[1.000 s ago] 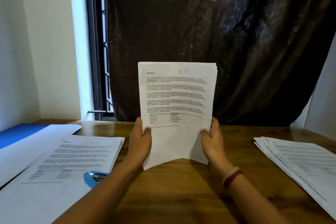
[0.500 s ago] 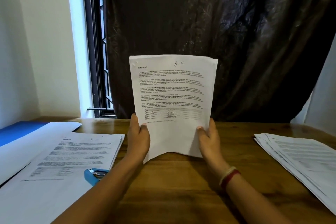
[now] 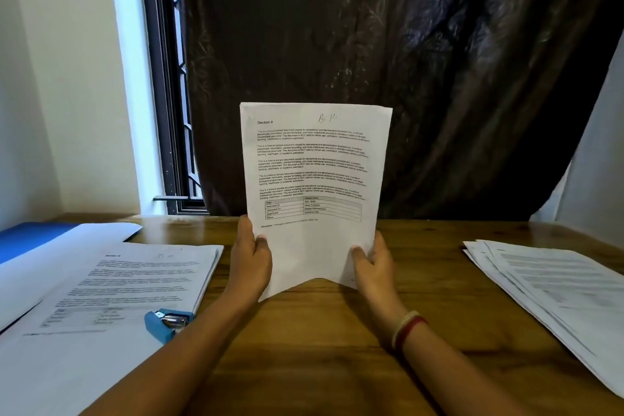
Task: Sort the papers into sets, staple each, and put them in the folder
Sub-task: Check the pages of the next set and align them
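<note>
Left grip (image 3: 251, 257) and right grip (image 3: 374, 263) clasp the upright printed paper set (image 3: 314, 162), bottom edge arched

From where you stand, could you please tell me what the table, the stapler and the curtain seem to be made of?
The table: wood or wood veneer, streaky brown grain, soft sheen suggesting varnish. The stapler: smooth blue body, probably plastic, with a shiny metal part. The curtain: dark draped fabric, faint leaf pattern, slight sheen, possibly synthetic.
</note>
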`<state>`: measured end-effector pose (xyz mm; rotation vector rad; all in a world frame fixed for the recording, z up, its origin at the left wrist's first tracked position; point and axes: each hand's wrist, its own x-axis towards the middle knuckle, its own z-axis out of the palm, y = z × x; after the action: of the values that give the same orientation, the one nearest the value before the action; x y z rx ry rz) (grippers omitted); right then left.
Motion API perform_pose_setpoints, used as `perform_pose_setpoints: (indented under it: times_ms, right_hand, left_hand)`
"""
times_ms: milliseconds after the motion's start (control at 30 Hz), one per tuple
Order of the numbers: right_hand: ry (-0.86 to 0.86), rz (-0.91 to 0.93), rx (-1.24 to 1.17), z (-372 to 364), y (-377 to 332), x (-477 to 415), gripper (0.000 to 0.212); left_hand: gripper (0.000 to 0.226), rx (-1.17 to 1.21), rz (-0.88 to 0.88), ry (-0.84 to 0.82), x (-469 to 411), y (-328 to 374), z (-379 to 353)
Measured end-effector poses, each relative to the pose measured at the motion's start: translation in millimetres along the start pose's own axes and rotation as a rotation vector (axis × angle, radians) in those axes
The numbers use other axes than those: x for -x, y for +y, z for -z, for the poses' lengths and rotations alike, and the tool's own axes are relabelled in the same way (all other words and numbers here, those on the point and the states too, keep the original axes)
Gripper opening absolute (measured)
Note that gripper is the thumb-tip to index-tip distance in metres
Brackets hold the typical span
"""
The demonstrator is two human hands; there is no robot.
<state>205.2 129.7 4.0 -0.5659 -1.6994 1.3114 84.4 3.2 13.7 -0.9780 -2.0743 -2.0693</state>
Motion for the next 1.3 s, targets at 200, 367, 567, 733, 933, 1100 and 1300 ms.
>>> perform_pose_setpoints:
  times_ms: [200,367,567,733,933,1100,1300]
  right_hand:
    - [-0.007,0.011,-0.018,1.1,-1.9,0.8,0.026]
    - [0.022,0.017,-0.043,3.6,-9.4,3.2,0.028]
    - [0.022,0.006,-0.043,10.2,-11.0,-4.0,0.027]
    - [-0.010,-0.080,-0.040,12.6,-5.7,-8.9,0.028]
    - [-0.069,-0.302,-0.177,33.1,-22.8,-21.6,0.014]
    - [-0.062,-0.588,-0.098,52.1,-7.9,-33.5,0.020]
    - [0.031,-0.647,-0.053,51.1,5.1,-38.1,0.020]
  left_hand:
    - [0.034,-0.012,0.036,-0.004,2.2,3.9,0.1]
    - [0.035,-0.055,0.011,0.001,4.9,8.5,1.0]
    - [0.038,-0.060,0.045,-0.023,-2.0,12.9,4.4]
    - [0.045,-0.086,0.142,-0.069,3.5,9.4,7.9]
    - [0.025,-0.138,0.335,-0.209,6.6,24.7,5.5]
    - [0.014,-0.260,0.459,-0.350,12.1,33.4,-1.0]
    - [0.037,-0.355,0.440,-0.480,16.8,21.8,-2.7]
